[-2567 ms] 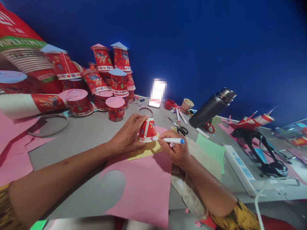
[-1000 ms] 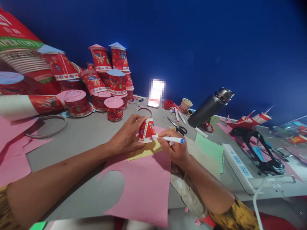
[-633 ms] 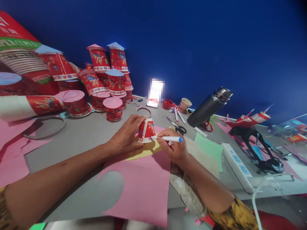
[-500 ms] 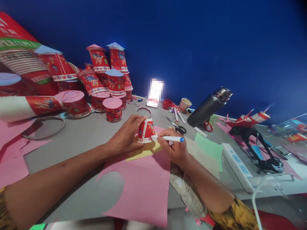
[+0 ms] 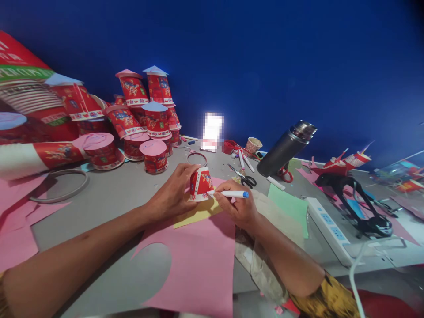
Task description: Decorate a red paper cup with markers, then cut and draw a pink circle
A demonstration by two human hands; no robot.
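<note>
My left hand (image 5: 174,190) grips a red patterned paper cup (image 5: 202,183), turned upside down with its white rim at the bottom. In my right hand (image 5: 240,207) is a white marker (image 5: 233,193) with a blue end, its tip at the cup's lower right side. Under the cup and hands lie a yellow paper piece (image 5: 192,217) and a pink sheet (image 5: 202,260) with a rounded cutout on its left.
Red cups with paper tops (image 5: 155,118) are stacked at the left back. Black scissors (image 5: 247,180), a dark flask (image 5: 285,148), green paper (image 5: 288,206) and a power strip (image 5: 329,227) are on the right. A lit phone (image 5: 212,130) stands at the back.
The marker and my right hand have shifted slightly left relative to the cup. The whole view has moved a little, so the stacked cups appear lower.
</note>
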